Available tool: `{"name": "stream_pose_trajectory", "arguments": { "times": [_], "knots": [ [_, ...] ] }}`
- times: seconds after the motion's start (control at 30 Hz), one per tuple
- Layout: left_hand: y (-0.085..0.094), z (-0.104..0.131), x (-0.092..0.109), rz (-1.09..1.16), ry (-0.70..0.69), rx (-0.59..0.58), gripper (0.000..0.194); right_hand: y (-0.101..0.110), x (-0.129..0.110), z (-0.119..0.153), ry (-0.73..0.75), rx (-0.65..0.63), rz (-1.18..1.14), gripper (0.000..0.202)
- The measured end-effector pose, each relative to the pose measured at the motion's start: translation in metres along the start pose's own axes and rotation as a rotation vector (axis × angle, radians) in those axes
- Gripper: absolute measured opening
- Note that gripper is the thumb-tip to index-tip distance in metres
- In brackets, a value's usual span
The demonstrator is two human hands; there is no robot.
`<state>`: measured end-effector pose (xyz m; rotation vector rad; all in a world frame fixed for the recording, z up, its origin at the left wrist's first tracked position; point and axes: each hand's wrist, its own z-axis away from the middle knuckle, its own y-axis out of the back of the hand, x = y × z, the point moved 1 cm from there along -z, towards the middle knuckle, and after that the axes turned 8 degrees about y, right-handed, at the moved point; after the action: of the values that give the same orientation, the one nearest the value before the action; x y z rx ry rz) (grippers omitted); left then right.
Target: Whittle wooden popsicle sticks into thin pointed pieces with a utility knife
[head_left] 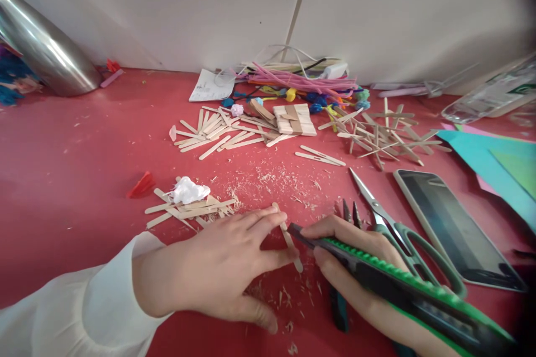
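At lower centre of the frame, your left hand (213, 265) lies palm-down, fingers spread, pinning a slim, round-ended, pale wooden stick (288, 237) to the red tabletop (84, 178). Lower right, your right hand (374, 242) grips a green-and-black plastic cutter (402, 290), tip close beside the slanting stick. Grey-green-handled metal scissors (377, 211) border the right; tabletop stretches across the left.

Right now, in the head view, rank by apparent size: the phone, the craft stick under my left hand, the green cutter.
1. Green cutter, probably enlarged by nearness
2. Phone
3. Craft stick
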<state>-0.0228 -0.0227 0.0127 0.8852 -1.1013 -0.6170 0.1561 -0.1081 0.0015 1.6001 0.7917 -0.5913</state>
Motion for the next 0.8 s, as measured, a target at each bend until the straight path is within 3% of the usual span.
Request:
{"name": "stream_pose_trajectory", "arguments": {
  "times": [0.23,0.47,0.57,0.8],
  "knots": [
    [0.0,-0.001,0.002,-0.028,0.012,-0.023,0.063,-0.001,0.001,-0.004,-0.036,-0.057,-0.04,0.012],
    [-0.001,-0.001,0.001,-0.033,0.012,0.039,0.06,0.005,0.003,-0.004,-0.089,-0.047,-0.002,0.009],
    [-0.001,-0.001,-0.001,-0.059,-0.002,0.037,0.06,0.008,0.0,-0.007,-0.043,-0.088,-0.039,0.015],
    [-0.001,-0.001,-0.003,-0.01,-0.051,0.107,0.057,0.023,0.003,-0.005,0.034,0.021,0.044,0.042]
  ]
}}
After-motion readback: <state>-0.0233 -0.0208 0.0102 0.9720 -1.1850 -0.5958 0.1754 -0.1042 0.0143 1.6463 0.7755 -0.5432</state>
